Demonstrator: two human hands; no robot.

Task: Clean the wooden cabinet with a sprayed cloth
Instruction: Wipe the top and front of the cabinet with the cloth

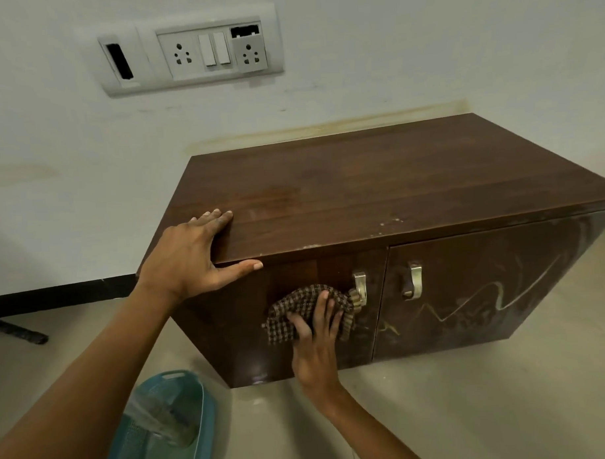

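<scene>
Teal plastic mesh basket (170,422) stands on the floor at the lower left of the frame, just beside the cabinet's near corner; its contents are blurred and cannot be identified. A grey switch-and-socket plate (192,54) is fixed to the wall at upper left.

The left hand (189,257) rests on the left front corner of the dark brown wooden cabinet (378,178), fingers flat on the top and thumb along the front edge. Its grip is open and holds nothing. Judged purpose: steadying the unit against wiping pressure.

The brown checked cloth (297,312) is at frame centre, against the upper part of the left door (229,335) and touching the lower end of the silver left handle (360,289). The right hand (315,345) covers it from below with fingers straight and spread. This grip is also open, pressing the cloth flat to the panel rather than clenching it. Dampness cannot be confirmed.

Further right, beyond the silver right handle (414,280), the right door (485,291) carries pale smears and a zigzag streak. It is judged not yet wiped.
</scene>
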